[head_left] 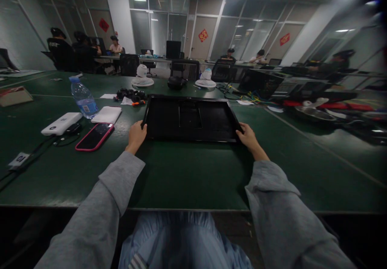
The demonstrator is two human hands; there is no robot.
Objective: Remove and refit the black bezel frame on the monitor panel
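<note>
Gripped black tray-like panel at its short ends, with left hand at the left rim and right hand at the right, in a narrow hold. Located it between both hands, over green table; could not tell whether resting fully. Noted pink-edged phone, white device and water bottle to the left, two white fans beyond its far edge.
</note>
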